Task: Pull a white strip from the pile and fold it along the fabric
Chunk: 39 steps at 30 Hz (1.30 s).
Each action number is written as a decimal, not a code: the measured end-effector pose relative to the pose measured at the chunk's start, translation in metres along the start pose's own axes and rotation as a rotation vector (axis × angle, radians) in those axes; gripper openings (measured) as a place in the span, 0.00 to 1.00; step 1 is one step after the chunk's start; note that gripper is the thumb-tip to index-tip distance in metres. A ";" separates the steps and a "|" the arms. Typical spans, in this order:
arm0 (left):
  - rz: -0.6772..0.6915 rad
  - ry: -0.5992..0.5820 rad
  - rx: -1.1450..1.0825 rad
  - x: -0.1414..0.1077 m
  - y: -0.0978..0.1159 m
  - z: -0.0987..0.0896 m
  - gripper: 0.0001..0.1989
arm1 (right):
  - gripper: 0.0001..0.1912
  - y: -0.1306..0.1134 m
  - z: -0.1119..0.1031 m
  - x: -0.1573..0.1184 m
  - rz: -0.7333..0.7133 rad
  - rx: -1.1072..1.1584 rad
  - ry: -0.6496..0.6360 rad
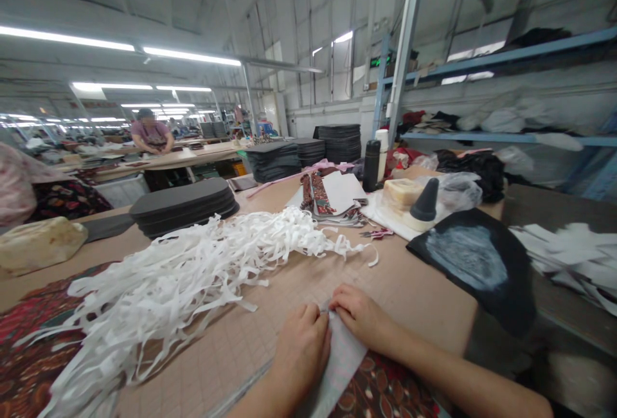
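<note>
Left hand (303, 348) and right hand (360, 319) both pinch a grey fabric piece (340, 360) on the table (270, 315); white strips (193, 276) nearby; no writing legible.

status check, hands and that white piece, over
Left hand and right hand both pressed on the white piece at the table edge. Pile of white strips just left, not touching.

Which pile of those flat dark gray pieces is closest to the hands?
The low, spread-out dark gray stack just behind the white strips, on the left. The other stacks are taller and sit far back near the wall.
</note>
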State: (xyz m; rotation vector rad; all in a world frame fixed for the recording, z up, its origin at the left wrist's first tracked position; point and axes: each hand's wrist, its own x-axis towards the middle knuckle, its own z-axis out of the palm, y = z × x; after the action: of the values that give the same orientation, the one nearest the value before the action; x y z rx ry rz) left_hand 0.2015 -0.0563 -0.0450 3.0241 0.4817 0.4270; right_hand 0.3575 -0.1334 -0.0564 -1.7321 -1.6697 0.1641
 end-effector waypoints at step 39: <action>-0.119 -0.224 -0.054 -0.024 -0.009 -0.023 0.12 | 0.05 0.001 -0.008 0.045 0.248 -0.110 -0.280</action>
State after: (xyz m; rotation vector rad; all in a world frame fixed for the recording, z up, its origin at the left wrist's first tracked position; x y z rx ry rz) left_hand 0.1702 -0.0549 -0.0300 2.9222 0.6168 0.0911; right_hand 0.3699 -0.0951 -0.0341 -2.0754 -1.6770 0.4551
